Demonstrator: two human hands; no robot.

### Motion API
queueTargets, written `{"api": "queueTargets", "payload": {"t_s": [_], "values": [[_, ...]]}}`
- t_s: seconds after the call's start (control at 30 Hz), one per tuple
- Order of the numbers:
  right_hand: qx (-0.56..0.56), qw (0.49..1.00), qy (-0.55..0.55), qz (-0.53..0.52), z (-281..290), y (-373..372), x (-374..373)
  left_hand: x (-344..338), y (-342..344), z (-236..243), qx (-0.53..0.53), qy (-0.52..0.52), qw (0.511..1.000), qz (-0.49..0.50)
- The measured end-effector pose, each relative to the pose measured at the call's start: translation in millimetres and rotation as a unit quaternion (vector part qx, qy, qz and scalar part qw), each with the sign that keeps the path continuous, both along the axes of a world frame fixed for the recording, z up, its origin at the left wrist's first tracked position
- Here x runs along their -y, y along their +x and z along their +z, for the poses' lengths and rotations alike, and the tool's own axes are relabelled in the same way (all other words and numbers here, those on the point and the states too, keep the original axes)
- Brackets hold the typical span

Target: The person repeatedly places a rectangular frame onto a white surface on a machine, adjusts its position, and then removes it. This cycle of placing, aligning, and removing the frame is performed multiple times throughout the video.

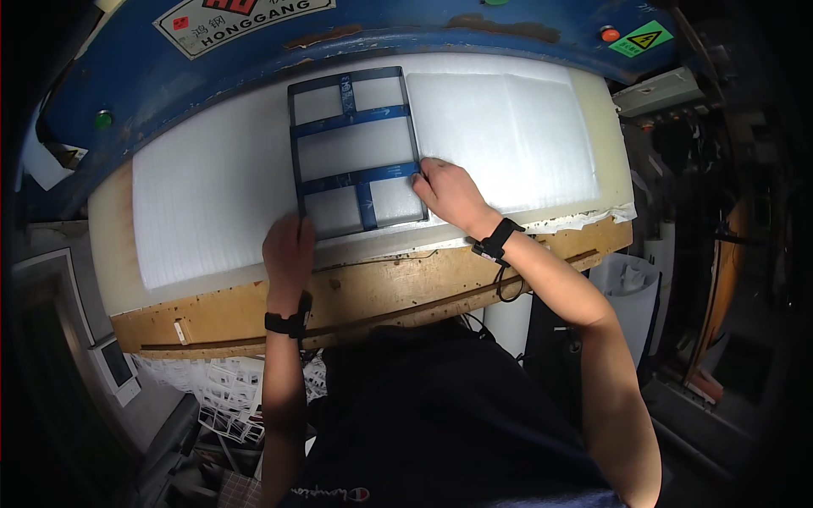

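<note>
A dark rectangular frame [356,173] with blue cross strips lies on white foam sheeting on the work surface, its openings showing pale material. My left hand [288,258] is closed at the frame's lower left edge, in shadow, with its fingertips partly hidden. My right hand [449,196] is closed on the frame's right edge, beside the end of the lower cross strip. Both wrists wear black bands. A squarish white foam sheet [508,135] lies right of the frame.
A blue machine body [406,42] with a red button [609,34] and a green button [104,119] spans the back. The wooden front edge [373,288] runs before me. White rolls [631,279] stand below right; white cut scraps [233,389] lie below left.
</note>
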State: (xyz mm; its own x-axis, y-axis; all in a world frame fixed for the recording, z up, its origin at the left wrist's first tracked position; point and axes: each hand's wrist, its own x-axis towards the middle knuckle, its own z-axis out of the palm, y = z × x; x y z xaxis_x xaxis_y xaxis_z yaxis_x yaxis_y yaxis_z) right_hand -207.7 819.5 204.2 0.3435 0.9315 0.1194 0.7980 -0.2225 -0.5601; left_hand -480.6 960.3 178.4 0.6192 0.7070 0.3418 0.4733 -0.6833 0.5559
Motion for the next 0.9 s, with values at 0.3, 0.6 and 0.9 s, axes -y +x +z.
{"api": "queueTargets", "payload": {"t_s": [0.3, 0.6, 0.9], "values": [[-0.007, 0.996, -0.082, 0.047, 49.9, 0.9, 26.6, 12.5, -24.2, 35.6, -0.024, -0.181, 0.983, 0.015], [-0.064, 0.953, -0.294, 0.031, 103.8, -43.2, 132.5, 49.4, -123.3, 42.7, -0.179, -0.254, 0.949, -0.052], [-0.107, 0.954, -0.262, -0.098, 64.2, -69.8, 138.4, 60.2, -184.1, 4.5, -0.186, -0.19, 0.962, -0.055]]}}
